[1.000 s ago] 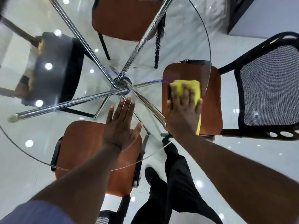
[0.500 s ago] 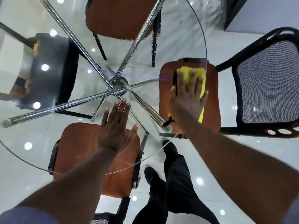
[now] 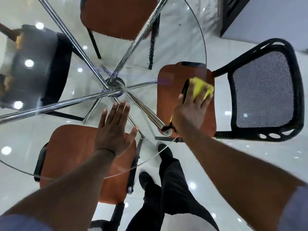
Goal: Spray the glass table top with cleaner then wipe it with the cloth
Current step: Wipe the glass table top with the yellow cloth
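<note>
While left hand (image 3: 115, 129) lies flat on glass (image 3: 183, 39), right hand (image 3: 191, 112) presses yellow cloth (image 3: 199, 87)

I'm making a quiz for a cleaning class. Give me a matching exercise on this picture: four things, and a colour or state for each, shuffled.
Things:
1 cloth
2 left hand
3 chair back
4 table legs

Colour or state:
A chrome
B yellow
C black mesh
D flat on the glass

Pairs: 1-B, 2-D, 3-C, 4-A
</note>
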### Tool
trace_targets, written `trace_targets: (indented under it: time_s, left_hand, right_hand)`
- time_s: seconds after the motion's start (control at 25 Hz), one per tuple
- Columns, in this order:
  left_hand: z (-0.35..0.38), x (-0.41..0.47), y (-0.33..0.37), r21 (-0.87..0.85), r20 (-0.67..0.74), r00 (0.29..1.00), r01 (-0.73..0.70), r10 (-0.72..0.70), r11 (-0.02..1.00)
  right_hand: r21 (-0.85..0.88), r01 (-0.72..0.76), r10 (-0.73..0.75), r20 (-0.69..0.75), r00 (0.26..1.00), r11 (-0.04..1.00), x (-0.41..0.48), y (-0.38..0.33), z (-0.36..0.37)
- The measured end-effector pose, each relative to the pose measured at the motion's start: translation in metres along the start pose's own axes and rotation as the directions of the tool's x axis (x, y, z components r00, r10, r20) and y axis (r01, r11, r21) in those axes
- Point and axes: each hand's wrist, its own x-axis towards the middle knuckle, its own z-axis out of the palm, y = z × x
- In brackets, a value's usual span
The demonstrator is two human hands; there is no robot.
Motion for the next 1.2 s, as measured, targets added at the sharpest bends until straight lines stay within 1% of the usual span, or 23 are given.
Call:
trace_targets:
  time_s: [0.08, 0.12, 0.24, 0.32, 0.36, 0.4, 0.48, 0.52, 0.6, 0.68, 0.84, 0.88, 0.96, 1.0, 1.04, 1.08, 1.12, 1.16, 1.2]
  left_hand:
    - [-0.004, 0.001, 0.002, 0.001, 0.000, 1.000, 0.000, 0.000, 1.000]
    - [-0.007, 0.001, 0.002, -0.004, -0.008, 1.000, -0.009, 0.009, 1.000]
    - [-0.006, 0.000, 0.002, -0.002, -0.043, 0.999, -0.027, 0.027, 1.000]
    - [-0.001, 0.001, 0.001, -0.007, -0.060, 0.997, -0.041, 0.040, 0.999]
    - [0.001, 0.002, 0.001, -0.005, -0.066, 0.997, -0.031, 0.030, 1.000]
    - [0.003, 0.004, 0.000, -0.001, -0.057, 0.998, -0.020, 0.020, 1.000]
    - [0.003, 0.002, 0.001, -0.011, -0.031, 0.999, -0.011, 0.010, 1.000]
    - [0.001, 0.002, 0.002, -0.014, -0.026, 1.000, -0.008, 0.008, 1.000]
    - [-0.002, 0.002, 0.003, -0.015, -0.023, 1.000, -0.007, 0.006, 1.000]
    - [-0.004, 0.003, 0.004, -0.016, -0.032, 0.999, -0.013, 0.013, 1.000]
    - [0.000, 0.002, 0.003, 0.003, -0.045, 0.999, -0.025, 0.025, 1.000]
    - [0.001, 0.002, 0.003, 0.002, -0.048, 0.999, -0.019, 0.019, 1.000]
    - [0.001, 0.002, 0.003, -0.001, -0.039, 0.999, -0.008, 0.008, 1.000]
    - [0.000, 0.001, 0.003, -0.004, -0.035, 0.999, -0.002, 0.002, 1.000]
    - [0.000, 0.001, 0.004, -0.006, -0.035, 0.999, 0.001, -0.001, 1.000]
    - [-0.001, 0.001, 0.005, -0.003, -0.041, 0.999, 0.004, -0.004, 1.000]
    - [-0.002, 0.001, 0.005, 0.003, -0.049, 0.999, 0.005, -0.005, 1.000]
    - [-0.002, 0.001, 0.005, 0.005, -0.051, 0.999, 0.002, -0.002, 1.000]
    - [-0.001, 0.002, 0.004, 0.005, -0.052, 0.999, -0.003, 0.003, 1.000]
  right_hand:
    - [0.008, 0.018, -0.018, 0.033, 0.999, 1.000, -0.019, 0.003, -0.001]
    - [0.016, 0.022, -0.022, 0.052, 0.998, 1.000, -0.010, 0.002, -0.007]
    - [0.022, 0.081, -0.082, 0.074, 0.994, 0.996, 0.063, -0.002, -0.023]
    - [-0.001, 0.142, -0.141, 0.039, 0.989, 0.990, 0.104, -0.003, -0.027]
    - [-0.011, 0.161, -0.161, 0.030, 0.987, 0.987, 0.111, -0.004, -0.024]
    - [-0.031, 0.158, -0.158, 0.009, 0.987, 0.987, 0.103, -0.005, -0.018]
    - [-0.080, 0.126, -0.129, -0.034, 0.991, 0.989, 0.048, -0.002, -0.011]
    - [-0.086, 0.119, -0.122, -0.033, 0.992, 0.989, 0.013, 0.001, -0.008]
    - [-0.089, 0.180, -0.178, 0.025, 0.984, 0.980, -0.025, 0.005, -0.006]
    - [-0.103, 0.269, -0.264, 0.063, 0.962, 0.958, -0.002, 0.006, -0.012]
    - [-0.089, 0.310, -0.307, 0.047, 0.951, 0.947, 0.081, 0.012, -0.021]
    - [-0.084, 0.309, -0.307, 0.038, 0.951, 0.947, 0.084, 0.013, -0.020]
    - [-0.113, 0.316, -0.317, 0.005, 0.948, 0.942, 0.049, 0.008, -0.013]
    - [-0.130, 0.370, -0.372, 0.009, 0.928, 0.920, 0.020, 0.009, -0.009]
    - [-0.150, 0.481, -0.484, 0.022, 0.875, 0.864, -0.010, 0.012, -0.004]
    - [-0.165, 0.618, -0.618, 0.060, 0.784, 0.768, -0.031, 0.017, -0.001]
    - [-0.165, 0.749, -0.742, 0.110, 0.661, 0.642, -0.036, 0.021, 0.000]
    - [-0.142, 0.852, -0.838, 0.158, 0.523, 0.504, -0.023, 0.024, -0.005]
    - [-0.132, 0.911, -0.894, 0.179, 0.411, 0.392, 0.001, 0.023, -0.009]
